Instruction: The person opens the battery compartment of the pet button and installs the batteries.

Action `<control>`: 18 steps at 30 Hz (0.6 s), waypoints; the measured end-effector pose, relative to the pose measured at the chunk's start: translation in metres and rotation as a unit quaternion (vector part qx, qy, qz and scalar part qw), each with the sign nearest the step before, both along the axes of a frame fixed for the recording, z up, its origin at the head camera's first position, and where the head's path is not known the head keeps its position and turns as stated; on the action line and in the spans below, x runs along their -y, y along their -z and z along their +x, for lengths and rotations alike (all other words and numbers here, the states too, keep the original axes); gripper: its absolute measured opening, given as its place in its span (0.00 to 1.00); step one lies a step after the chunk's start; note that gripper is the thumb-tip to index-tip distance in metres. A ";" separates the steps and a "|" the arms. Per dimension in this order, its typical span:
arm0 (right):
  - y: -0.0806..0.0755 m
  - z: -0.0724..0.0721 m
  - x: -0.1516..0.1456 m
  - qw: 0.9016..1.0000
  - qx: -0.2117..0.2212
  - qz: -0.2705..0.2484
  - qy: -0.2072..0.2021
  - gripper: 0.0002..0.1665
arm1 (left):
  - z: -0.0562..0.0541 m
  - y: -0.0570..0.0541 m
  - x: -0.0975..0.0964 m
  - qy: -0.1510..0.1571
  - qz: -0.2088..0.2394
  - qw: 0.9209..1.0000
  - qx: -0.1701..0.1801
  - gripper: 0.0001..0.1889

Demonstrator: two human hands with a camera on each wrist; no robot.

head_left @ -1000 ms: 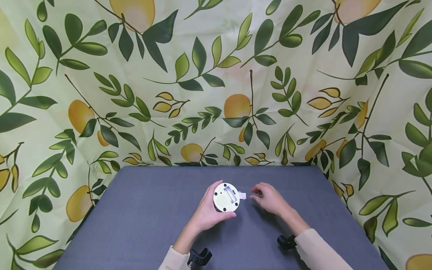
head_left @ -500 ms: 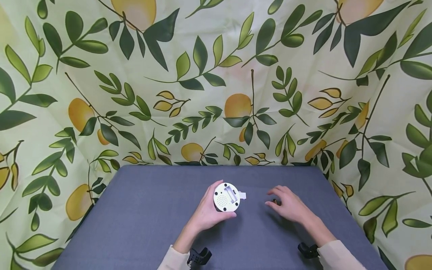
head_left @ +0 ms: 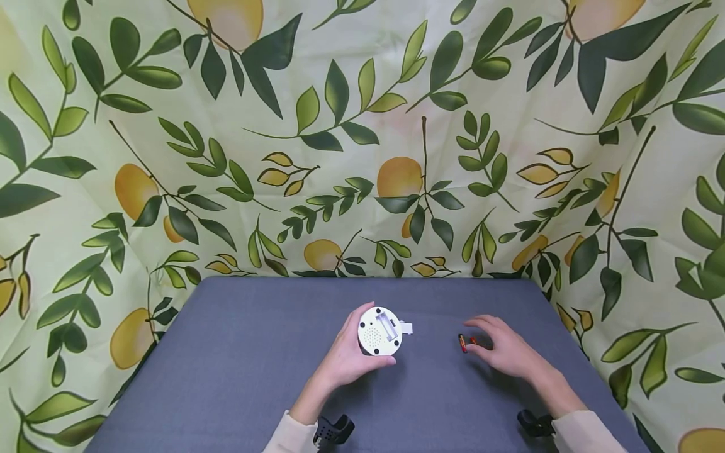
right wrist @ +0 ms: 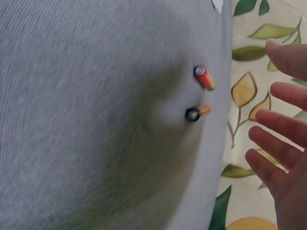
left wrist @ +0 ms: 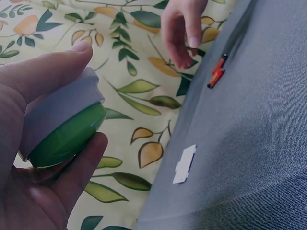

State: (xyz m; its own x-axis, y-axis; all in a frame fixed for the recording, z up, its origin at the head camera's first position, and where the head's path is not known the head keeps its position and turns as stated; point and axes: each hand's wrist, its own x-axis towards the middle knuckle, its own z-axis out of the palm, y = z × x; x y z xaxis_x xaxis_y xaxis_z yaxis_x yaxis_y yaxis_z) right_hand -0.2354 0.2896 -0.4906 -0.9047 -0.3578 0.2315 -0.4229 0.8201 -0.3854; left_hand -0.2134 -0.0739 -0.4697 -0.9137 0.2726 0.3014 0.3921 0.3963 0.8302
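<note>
My left hand [head_left: 354, 355] holds a round device, its white underside [head_left: 374, 333] facing up and an uncovered battery slot in it. From the side, in the left wrist view, the device has a white part and a green part [left wrist: 72, 136]. A small white battery cover [left wrist: 184, 164] lies on the table, partly hidden behind the device in the head view. Two red and black batteries [head_left: 462, 343] rest on the cloth by my right hand [head_left: 506, 352]. That hand is apart from them in its wrist view, fingers [right wrist: 280, 125] spread and holding nothing.
A grey cloth [head_left: 255, 365] covers the table. Behind and beside it hangs a fabric backdrop [head_left: 340, 170] printed with leaves and fruit. Each wrist wears a black strap with a device, seen at the left wrist [head_left: 334, 432] and right wrist [head_left: 535, 423].
My right hand has moved right, away from the device and battery cover, and its fingers have opened. Two batteries have come into sight beside it. The left hand has stayed still.
</note>
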 end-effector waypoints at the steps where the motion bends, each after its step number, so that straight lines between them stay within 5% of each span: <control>1: 0.001 0.000 -0.002 1.000 0.004 -0.003 0.003 0.28 | 0.000 0.000 0.000 0.000 0.000 1.000 0.000 0.56; 18: 0.026 -0.002 -0.020 0.997 0.079 -0.004 0.012 0.29 | -0.001 0.001 0.000 0.000 0.000 1.000 0.006 0.56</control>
